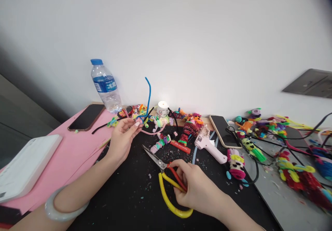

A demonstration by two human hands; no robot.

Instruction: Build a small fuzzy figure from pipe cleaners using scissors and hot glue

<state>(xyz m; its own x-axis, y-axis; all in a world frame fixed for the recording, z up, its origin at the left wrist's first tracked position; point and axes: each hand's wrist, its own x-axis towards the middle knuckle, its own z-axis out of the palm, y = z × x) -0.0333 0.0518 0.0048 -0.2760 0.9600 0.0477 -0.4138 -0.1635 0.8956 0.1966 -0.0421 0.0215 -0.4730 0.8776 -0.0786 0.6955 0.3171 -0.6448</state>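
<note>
My left hand (123, 137) pinches a small pink and blue pipe-cleaner piece (140, 119). From it a blue pipe cleaner (149, 94) sticks up with a bent tip, and a pink strand curves off to the right. Lower down, my right hand (193, 184) is closed around the red handle of scissors (162, 167), whose other handle is yellow. The scissor blades look closed or nearly so and point up and left, below the left hand, apart from the piece. A green, blue and pink figure (160, 143) lies just beyond the blades.
A water bottle (105, 87), a dark phone (86, 117) and a white device (29, 165) stand or lie left. Behind are a paper cup (163, 109) and a red figure (188, 131). Rightward are a glue gun (210, 146), a second phone (225, 131), cables and several fuzzy figures.
</note>
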